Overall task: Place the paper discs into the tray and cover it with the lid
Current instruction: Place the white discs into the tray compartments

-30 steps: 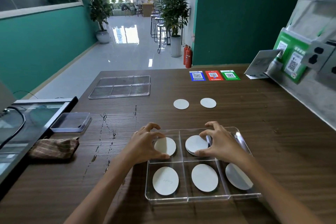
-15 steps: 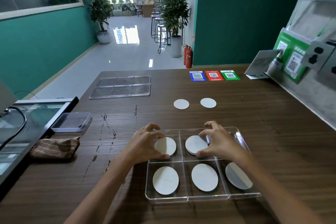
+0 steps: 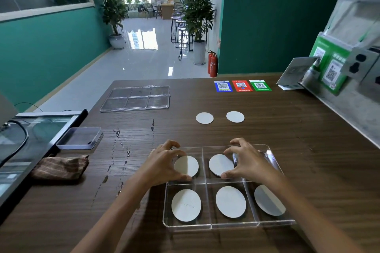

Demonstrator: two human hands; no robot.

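A clear six-compartment tray (image 3: pixel 226 227) lies near the table's front edge. Its front row holds three white paper discs (image 3: pixel 186 205), (image 3: pixel 230 201), (image 3: pixel 269 200). My left hand (image 3: pixel 162 162) pinches a disc (image 3: pixel 188 165) between thumb and fingers in the back-left compartment. My right hand (image 3: pixel 248 163) grips another disc (image 3: pixel 220 164) in the back-middle compartment and hides most of the back-right one. Two loose discs (image 3: pixel 204 118), (image 3: pixel 235 116) rest on the table beyond the tray. The clear lid (image 3: pixel 135 98) lies flat at the far left.
A small clear box (image 3: pixel 80 138) and a brown striped cloth (image 3: pixel 59 167) sit at the left edge, with water drops (image 3: pixel 121 150) beside them. Three coloured QR cards (image 3: pixel 241 85) lie at the back. A grey ledge (image 3: pixel 349 113) borders the right side.
Both hands stay on their discs in the tray's back row, with only a slight shift of the fingers. Nothing else has moved.
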